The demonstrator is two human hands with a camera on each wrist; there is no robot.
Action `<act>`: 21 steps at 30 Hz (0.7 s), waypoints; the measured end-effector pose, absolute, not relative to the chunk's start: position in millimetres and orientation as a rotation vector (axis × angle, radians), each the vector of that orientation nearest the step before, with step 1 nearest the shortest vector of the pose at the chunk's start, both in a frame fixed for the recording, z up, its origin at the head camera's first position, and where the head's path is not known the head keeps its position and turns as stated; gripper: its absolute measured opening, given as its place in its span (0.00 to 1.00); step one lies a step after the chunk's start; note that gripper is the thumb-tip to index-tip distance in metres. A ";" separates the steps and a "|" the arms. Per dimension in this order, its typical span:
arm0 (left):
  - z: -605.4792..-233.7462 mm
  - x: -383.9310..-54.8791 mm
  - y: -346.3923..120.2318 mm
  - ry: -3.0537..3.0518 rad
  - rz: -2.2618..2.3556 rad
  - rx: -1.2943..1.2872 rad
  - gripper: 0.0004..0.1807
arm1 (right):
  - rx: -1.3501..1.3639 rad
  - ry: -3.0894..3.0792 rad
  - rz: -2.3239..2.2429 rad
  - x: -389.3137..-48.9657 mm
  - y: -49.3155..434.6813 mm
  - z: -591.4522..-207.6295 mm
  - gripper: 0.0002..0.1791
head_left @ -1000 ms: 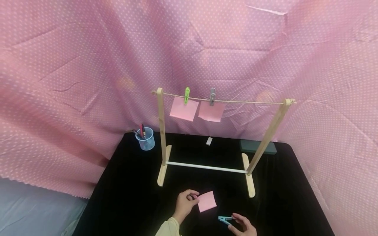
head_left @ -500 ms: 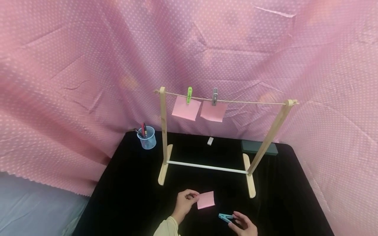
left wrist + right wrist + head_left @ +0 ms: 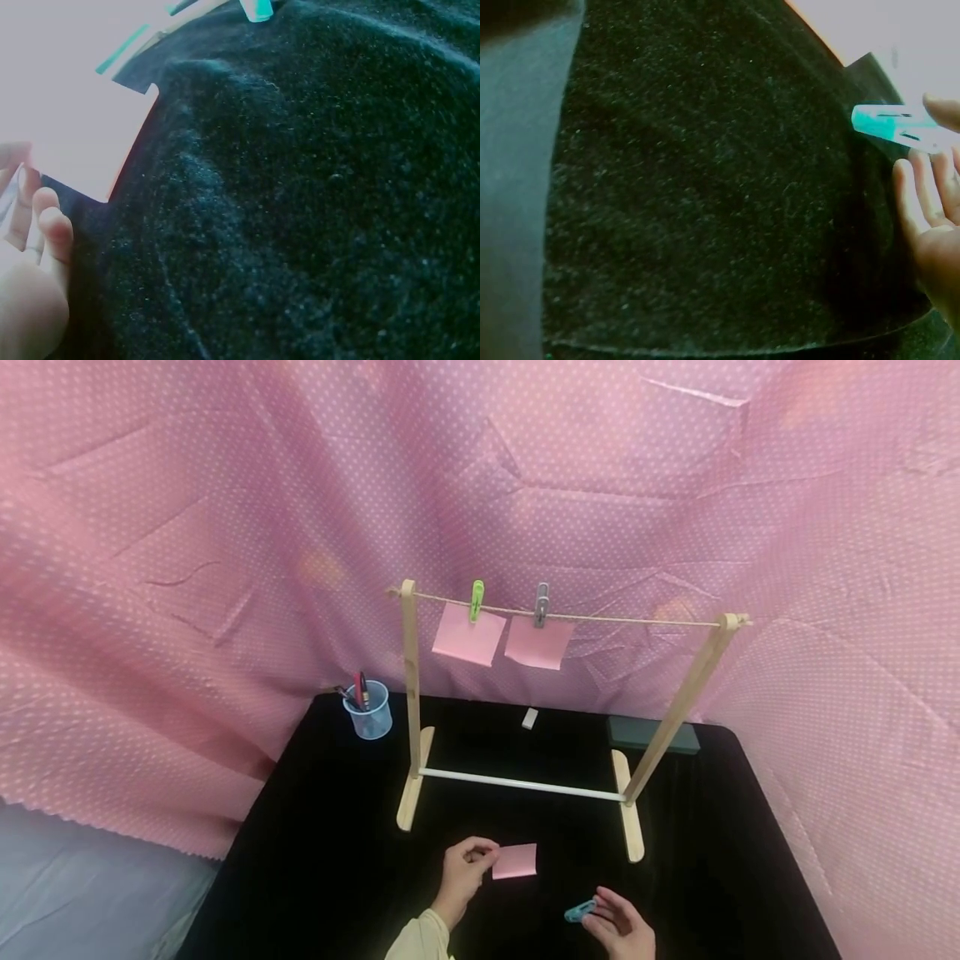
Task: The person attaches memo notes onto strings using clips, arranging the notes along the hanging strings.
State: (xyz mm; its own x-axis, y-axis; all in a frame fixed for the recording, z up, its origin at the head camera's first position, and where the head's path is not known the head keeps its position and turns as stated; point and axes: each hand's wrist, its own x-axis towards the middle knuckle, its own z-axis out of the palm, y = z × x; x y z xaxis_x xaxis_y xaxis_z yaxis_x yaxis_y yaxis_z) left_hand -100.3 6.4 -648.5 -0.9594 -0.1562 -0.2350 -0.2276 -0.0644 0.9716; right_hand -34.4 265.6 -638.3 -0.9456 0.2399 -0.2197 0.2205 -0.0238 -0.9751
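Note:
Between thumb and fingers my left hand (image 3: 463, 870) pinches a pink sticky note (image 3: 516, 861) by its left edge, in front of the rack. The note's free corner shows in the left wrist view, with the left fingers (image 3: 56, 225) at its edge. My right hand (image 3: 622, 925) holds a light blue clothespin (image 3: 580, 911) by its handle end, to the right of the note and apart from it. In the right wrist view the clothespin (image 3: 889, 122) points away from the thumb and fingers.
A wooden rack (image 3: 412, 685) carries a string (image 3: 630, 621). On it a green clothespin (image 3: 477, 602) and a grey clothespin (image 3: 542, 605) each hold a pink note. Behind stand a pen cup (image 3: 370, 714), a small white block (image 3: 529, 718) and a dark green box (image 3: 652, 734).
The left hand has lifted and tilted the note, which looks narrower and sits slightly further left. In the right hand the clothespin has turned, and its two legs no longer appear spread.

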 end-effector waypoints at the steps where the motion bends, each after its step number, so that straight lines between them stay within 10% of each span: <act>1: -647.6 -100.4 6.2 2.111 2.210 -0.443 0.05 | -0.501 -2.178 2.175 -34.5 265.2 -637.2 0.36; 21: -593.3 -142.5 22.6 2.271 2.190 -0.170 0.07 | -0.361 -2.132 2.099 -59.0 264.2 -590.1 0.31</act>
